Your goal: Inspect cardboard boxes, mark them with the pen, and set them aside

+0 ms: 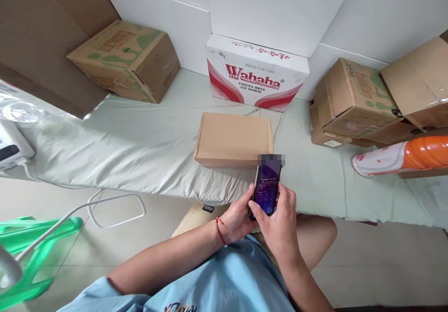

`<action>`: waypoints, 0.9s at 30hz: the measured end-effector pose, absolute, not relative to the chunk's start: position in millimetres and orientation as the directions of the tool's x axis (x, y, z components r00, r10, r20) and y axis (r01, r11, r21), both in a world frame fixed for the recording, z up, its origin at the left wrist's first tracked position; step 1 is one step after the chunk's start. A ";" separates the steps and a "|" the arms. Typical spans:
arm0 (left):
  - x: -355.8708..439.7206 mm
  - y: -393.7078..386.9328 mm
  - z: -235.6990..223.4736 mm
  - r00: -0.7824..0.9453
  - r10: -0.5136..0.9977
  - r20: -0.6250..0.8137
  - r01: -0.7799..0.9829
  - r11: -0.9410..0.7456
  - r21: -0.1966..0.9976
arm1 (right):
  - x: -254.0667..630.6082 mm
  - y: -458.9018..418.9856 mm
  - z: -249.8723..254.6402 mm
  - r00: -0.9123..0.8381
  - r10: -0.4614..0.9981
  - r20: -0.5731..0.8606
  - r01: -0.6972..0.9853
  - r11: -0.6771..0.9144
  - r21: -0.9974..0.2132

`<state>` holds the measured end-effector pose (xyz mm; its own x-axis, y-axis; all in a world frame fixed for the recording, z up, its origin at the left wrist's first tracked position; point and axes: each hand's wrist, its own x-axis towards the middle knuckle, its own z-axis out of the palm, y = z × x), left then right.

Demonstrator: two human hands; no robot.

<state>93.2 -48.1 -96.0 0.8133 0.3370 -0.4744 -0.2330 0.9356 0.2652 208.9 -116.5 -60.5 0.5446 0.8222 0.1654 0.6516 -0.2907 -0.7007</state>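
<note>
I have a dark phone [268, 188] gripped in both hands, raised over my lap just in front of the near edge of the desk [122, 149], its screen lit purple and facing me. My left hand [240, 218] closes around its lower left side, a red bracelet [219, 231] on that wrist. My right hand [282, 221] has its fingers curled at the right edge, and its thumb lies over the bottom of the screen; whether it presses there I cannot tell. The top end of the phone is blurred out.

Taking the phone as the centre of the dial, a plain brown box [234, 137] lies shut at eleven o'clock, and the phone's top overlaps its near right corner in my view. At twelve, farther back, stands a white-and-red Wahaha carton [257, 76]. A green-printed carton [126, 58] sits between ten and eleven, stacked boxes [357, 100] between one and two, and an orange-and-white bottle [402, 156] lies between two and three.
</note>
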 end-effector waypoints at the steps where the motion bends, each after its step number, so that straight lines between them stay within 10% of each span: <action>1: 92.9 -48.4 -95.8 0.822 0.330 -0.465 -0.230 0.938 0.259 | 207.9 -116.0 -61.0 0.552 0.817 0.164 0.648 -0.297 -0.701; 7: 92.5 -50.2 -76.4 0.865 0.376 -0.332 -0.245 0.895 0.373 | 208.0 -118.2 -65.0 0.603 0.777 0.182 0.578 -0.268 -0.771; 13: 80.0 -30.9 -52.9 0.796 0.559 -0.232 -0.116 0.517 0.848 | 266.8 -129.4 -71.4 0.674 0.714 0.189 0.595 -0.372 -0.713; 20: 16.3 0.4 -45.0 0.185 0.979 -0.083 -0.064 0.097 0.993 | 389.8 -148.9 -87.5 0.801 0.597 0.043 0.568 -0.734 -0.372; 27: -29.2 36.0 -68.1 -0.406 0.912 -0.053 -0.052 0.035 0.998 | 425.2 -145.4 -98.3 0.810 0.577 -0.106 0.539 -0.803 -0.252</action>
